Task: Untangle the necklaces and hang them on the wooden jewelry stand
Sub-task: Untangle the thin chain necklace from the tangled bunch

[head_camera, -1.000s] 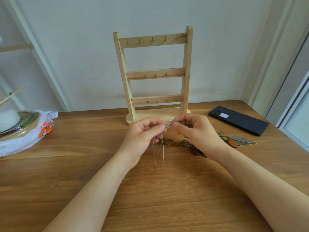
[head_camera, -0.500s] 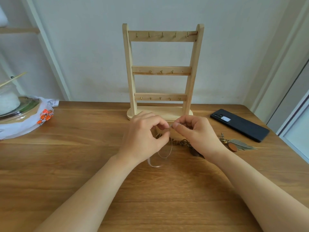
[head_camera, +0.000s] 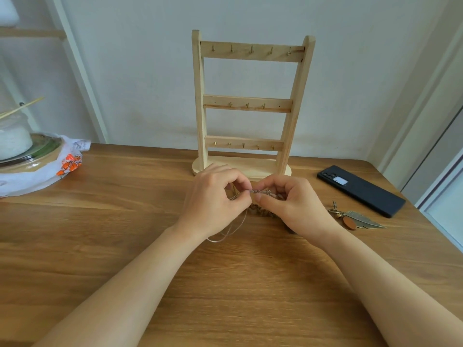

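**Light:** bright, soft daylight, even across the scene. It is palest at the panel [head_camera: 448,211] on the far right edge.

**Shadows:** faint and soft-edged on the desk [head_camera: 125,246]. The darkest patch lies under the right hand [head_camera: 298,204], with a lighter one under the left hand [head_camera: 215,204].

**Glare:** a pale sheen on the desk's left side and a small bright patch on the smartphone [head_camera: 363,191].

**Distortion:** wide-angle. The white shelf frame [head_camera: 80,71] and the door frame [head_camera: 421,101] lean outward at the top. The wooden jewelry stand [head_camera: 199,96] appears splayed upward.

**Sharpness:** fair at centre. The necklace [head_camera: 225,234] looks soft and its links are not resolved. The jar [head_camera: 12,136] is smeared.
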